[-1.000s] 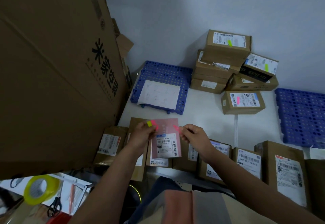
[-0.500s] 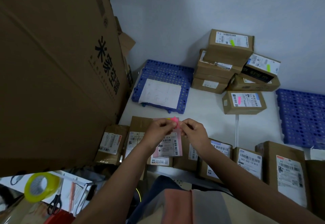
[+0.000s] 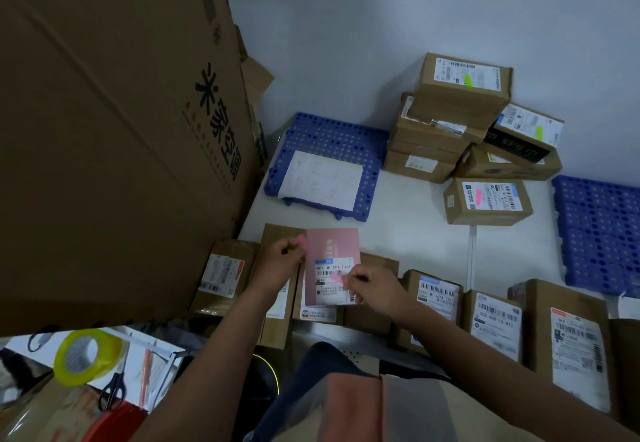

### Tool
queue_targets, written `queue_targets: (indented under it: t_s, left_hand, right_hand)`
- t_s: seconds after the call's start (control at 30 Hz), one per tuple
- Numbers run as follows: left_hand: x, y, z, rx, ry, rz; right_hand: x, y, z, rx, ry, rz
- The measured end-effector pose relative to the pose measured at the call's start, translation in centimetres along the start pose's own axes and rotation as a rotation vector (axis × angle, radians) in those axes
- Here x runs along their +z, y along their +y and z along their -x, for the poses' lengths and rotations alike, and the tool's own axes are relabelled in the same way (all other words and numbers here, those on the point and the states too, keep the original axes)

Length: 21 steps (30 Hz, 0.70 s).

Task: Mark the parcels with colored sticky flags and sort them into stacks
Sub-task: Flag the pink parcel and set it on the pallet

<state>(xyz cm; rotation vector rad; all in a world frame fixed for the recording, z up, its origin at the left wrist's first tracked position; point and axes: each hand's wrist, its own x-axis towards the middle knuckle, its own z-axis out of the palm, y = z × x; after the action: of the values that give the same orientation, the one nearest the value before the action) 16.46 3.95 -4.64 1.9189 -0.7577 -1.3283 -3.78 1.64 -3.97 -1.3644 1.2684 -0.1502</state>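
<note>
You read 米家空调 down the big carton (image 3: 114,136) at your left. Pink parcel (image 3: 332,251) label: "A21A [12]", partly blurred. Brown box (image 3: 493,323) label: "502-602-12-812". Other labels too small.

Both bare forearms reach forward from the lower edge of the view and draw toward each other. The left hand (image 3: 281,257) sits higher and further out, back of the hand up, its fingers (image 3: 300,251) curled inward and pinching a small pad of sticky flags (image 3: 300,240) at its right side. The right hand (image 3: 372,291) lies nearer the body and lower, wrist bent slightly to the left, thumb and forefinger pressed together on a single pink flag (image 3: 336,278), the other fingers folded loosely beneath. The two hands are close but do not touch
</note>
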Motion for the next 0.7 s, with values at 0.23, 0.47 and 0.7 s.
queue_targets:
  t_s: [0.23,0.47,0.7]
  left_hand:
    - [0.5,-1.5,0.1,-0.031,-0.011,-0.107]
    - [0.5,-1.5,0.0,-0.014,-0.005,-0.146]
    - [0.4,-1.3,0.2,-0.030,-0.001,-0.157]
  right_hand:
    - [2.4,0.5,-0.3,0.083,0.075,0.004]
    - [3.7,0.1,-0.9,0.153,0.135,0.051]
    - [3.9,-0.5,-1.7,0.138,0.126,0.341]
